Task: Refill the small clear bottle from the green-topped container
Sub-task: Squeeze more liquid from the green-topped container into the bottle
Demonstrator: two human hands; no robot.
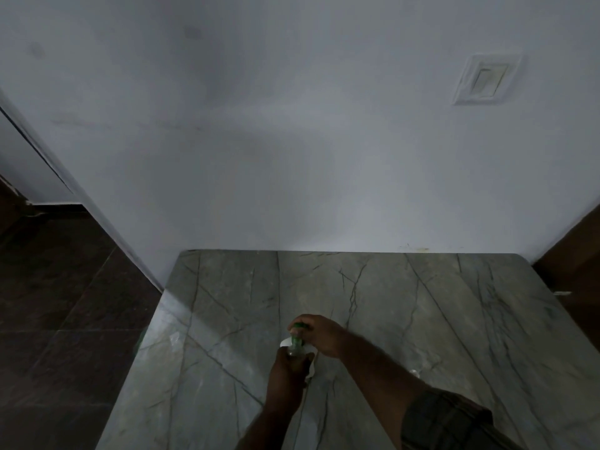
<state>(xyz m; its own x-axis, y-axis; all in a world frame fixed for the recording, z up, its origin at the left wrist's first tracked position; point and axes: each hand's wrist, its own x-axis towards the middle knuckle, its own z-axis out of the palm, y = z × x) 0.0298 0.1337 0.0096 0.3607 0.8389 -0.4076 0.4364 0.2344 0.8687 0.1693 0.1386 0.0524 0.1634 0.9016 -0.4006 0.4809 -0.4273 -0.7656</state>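
sleeve (448, 420), left hand (287, 368), right hand (319, 336) round green-topped container (296, 345) over marble table (422, 303)

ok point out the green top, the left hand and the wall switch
green top (297, 326), head view, its visible green edge
left hand (287, 371), head view, back of the hand
wall switch (487, 80), head view, centre of its plate

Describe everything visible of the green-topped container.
The green-topped container is small, with a bright green cap, a clear-looking neck and a white label patch. It is held roughly upright over the grey marbled table. The left hand grips its body; the right hand curls round the cap. Its base is hidden.
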